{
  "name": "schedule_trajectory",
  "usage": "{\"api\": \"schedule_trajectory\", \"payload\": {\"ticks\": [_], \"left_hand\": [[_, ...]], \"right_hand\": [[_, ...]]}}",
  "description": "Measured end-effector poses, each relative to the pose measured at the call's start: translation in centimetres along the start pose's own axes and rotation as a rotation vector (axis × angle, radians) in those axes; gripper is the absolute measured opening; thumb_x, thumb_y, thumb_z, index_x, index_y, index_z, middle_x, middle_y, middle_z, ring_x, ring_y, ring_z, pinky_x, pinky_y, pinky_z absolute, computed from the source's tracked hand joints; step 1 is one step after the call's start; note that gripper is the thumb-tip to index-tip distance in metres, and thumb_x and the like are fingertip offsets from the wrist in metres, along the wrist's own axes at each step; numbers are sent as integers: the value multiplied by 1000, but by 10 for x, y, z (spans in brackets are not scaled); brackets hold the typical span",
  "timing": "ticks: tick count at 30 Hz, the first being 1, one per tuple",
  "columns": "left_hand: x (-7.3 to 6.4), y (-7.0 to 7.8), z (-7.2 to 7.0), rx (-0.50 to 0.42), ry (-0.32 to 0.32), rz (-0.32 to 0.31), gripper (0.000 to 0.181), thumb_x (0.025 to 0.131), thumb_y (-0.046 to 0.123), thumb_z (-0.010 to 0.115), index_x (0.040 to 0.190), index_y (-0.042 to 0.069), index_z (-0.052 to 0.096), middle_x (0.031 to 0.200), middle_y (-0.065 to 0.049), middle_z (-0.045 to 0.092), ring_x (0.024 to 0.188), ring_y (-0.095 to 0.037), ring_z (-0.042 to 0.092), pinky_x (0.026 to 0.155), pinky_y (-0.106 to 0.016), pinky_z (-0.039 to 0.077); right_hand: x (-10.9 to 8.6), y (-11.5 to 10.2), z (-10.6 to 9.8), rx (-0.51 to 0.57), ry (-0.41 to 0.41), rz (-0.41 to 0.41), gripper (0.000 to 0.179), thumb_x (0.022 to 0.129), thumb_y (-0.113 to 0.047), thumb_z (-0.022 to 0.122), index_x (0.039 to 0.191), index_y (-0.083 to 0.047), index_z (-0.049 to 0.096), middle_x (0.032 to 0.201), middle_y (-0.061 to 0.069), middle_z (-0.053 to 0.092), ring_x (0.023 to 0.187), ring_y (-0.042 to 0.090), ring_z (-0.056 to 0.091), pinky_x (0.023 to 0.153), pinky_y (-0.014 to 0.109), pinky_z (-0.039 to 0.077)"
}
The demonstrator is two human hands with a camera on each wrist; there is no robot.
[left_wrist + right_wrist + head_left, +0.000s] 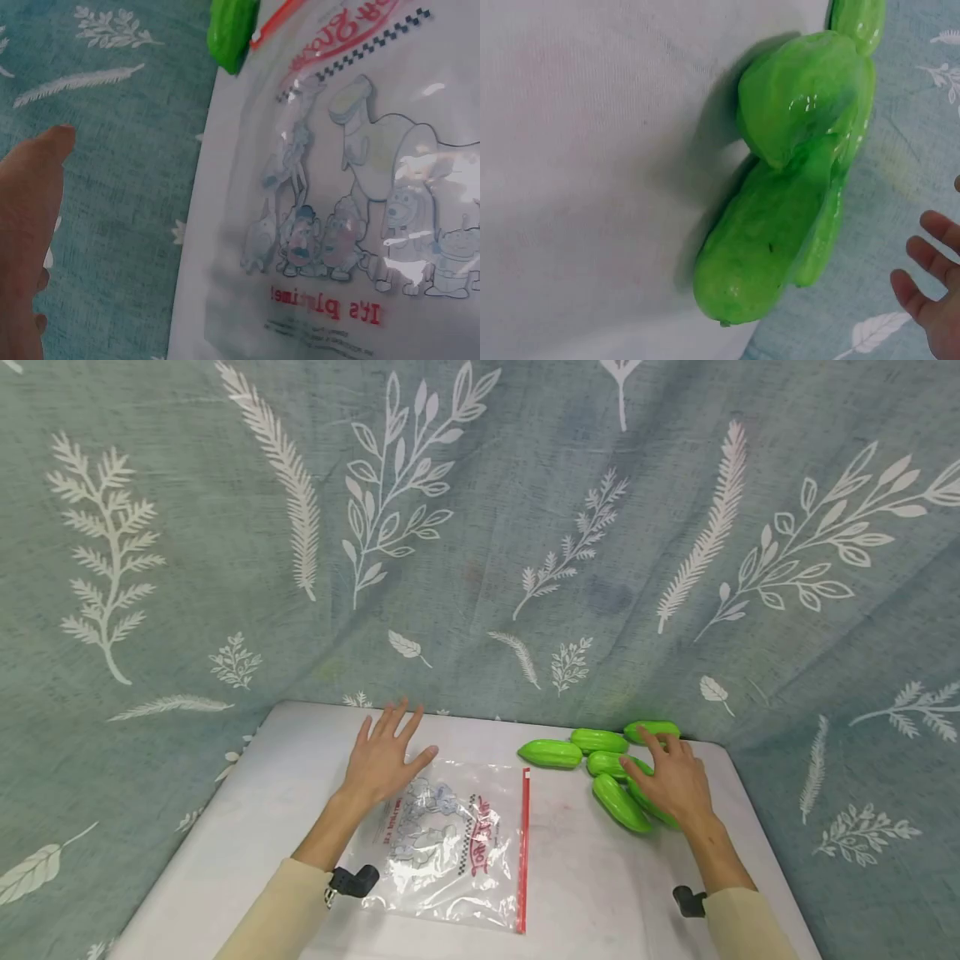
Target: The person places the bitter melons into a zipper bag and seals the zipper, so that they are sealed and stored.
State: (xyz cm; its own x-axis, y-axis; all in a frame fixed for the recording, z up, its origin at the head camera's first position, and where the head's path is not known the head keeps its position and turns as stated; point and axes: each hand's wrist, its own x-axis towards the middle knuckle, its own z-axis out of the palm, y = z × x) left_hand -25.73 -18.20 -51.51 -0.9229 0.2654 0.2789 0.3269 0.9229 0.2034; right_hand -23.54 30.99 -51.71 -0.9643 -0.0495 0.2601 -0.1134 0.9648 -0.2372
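A clear zip bag [427,893] with a red zipper strip lies flat on the table, cartoon figures [412,202] and red lettering printed on it. Over its far left corner my left hand [381,767] is spread, fingers straight and holding nothing. Several glossy green cucumbers lie in a loose group at the right, among them a left one [551,753] and a near one [621,803]. My right hand [678,783] hovers over the right side of this group and partly hides it. In the right wrist view its fingers [930,262] are apart, with nothing between them.
The white-covered table [577,893] ends at a patterned green-blue cloth [480,568] that hangs behind it and along both sides. The far cucumber [652,731] lies right by the back edge. Black cameras [356,881] are strapped to both wrists.
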Motion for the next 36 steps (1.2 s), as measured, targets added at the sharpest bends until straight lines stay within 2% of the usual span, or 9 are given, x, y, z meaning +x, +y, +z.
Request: {"api": "schedule_trajectory", "payload": {"ticks": [4,11,17,23,28,32,36], "left_hand": [[-2,2,1,-10,-1,3,81,97,69,44,161,22,27,166,-13,22,154,-36,16,122,-65,11],[-8,6,6,-32,8,24,81,97,66,49,160,19,30,164,-14,27,152,-37,22,121,-66,17],[-15,11,15,-51,24,50,81,96,66,52,159,20,32,164,-13,29,150,-38,27,120,-65,20],[-21,16,24,-61,11,62,82,95,67,52,159,20,33,163,-13,30,150,-38,28,120,-65,21],[-26,21,29,-77,5,66,82,94,67,54,159,20,33,163,-13,32,149,-37,29,119,-65,23],[-28,26,34,-101,-10,70,83,94,68,53,159,20,33,163,-13,31,149,-38,29,119,-66,23],[-30,34,39,-116,-26,77,84,94,69,52,159,20,32,164,-12,30,149,-38,30,118,-66,23]], "right_hand": [[-1,-2,0,33,-12,-1,76,95,-66,53,152,-16,43,134,24,49,118,46,50,87,67,46],[-4,-11,-2,101,-97,19,74,96,-66,52,151,-18,45,119,17,59,103,36,60,68,56,54],[-9,-18,2,168,-114,18,68,95,-57,61,149,-18,48,117,12,61,101,31,62,70,52,54],[-12,-24,9,219,-108,-2,64,95,-51,66,147,-17,50,111,10,62,83,21,57,64,37,48],[-15,-30,14,249,-121,-22,63,95,-49,67,145,-15,52,105,9,62,75,16,52,64,33,45],[-18,-35,20,267,-130,-31,61,94,-49,68,144,-17,54,103,6,62,77,15,54,66,33,46],[-20,-41,25,276,-147,-42,65,93,-58,64,144,-19,55,101,2,63,76,13,53,64,32,45]]}}
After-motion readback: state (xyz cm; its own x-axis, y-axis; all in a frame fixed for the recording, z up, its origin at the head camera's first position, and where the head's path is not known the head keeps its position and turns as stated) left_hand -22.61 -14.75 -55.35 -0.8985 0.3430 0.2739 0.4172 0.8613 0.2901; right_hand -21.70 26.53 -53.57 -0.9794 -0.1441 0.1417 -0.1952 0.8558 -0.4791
